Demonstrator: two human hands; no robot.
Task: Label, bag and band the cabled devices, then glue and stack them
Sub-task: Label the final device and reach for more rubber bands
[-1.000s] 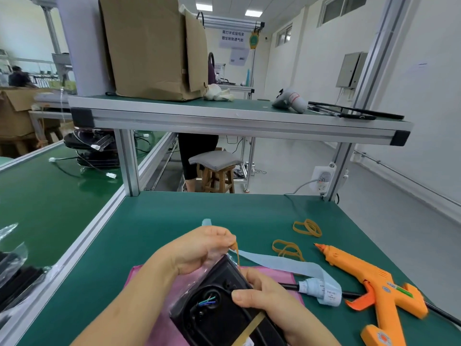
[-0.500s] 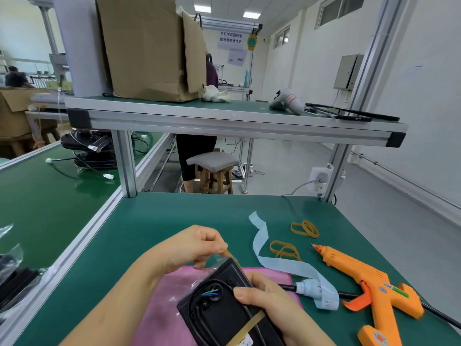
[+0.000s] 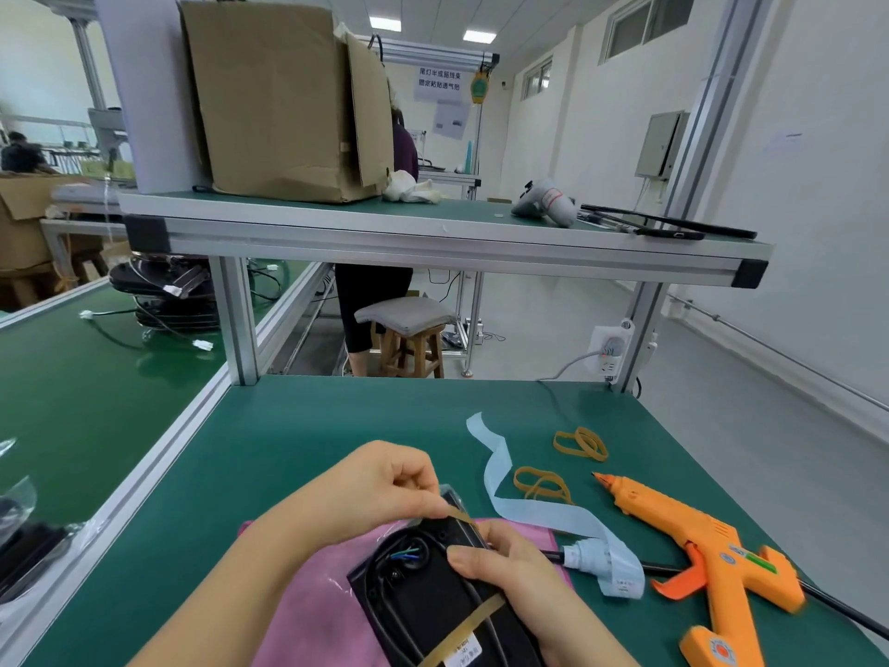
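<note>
Left hand [image 3: 385, 488]: fingers curled, pinching rubber band [image 3: 461, 515] at far end of black device [image 3: 423, 594] | Right hand [image 3: 514, 575]: grips device's right edge, thumb laid on top

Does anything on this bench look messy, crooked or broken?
Nothing looks broken or spilled. A pale blue strip snakes loosely across the green table, its end at the white connector. The orange glue gun lies on its side. The cardboard box on the shelf has a splayed flap.
</note>
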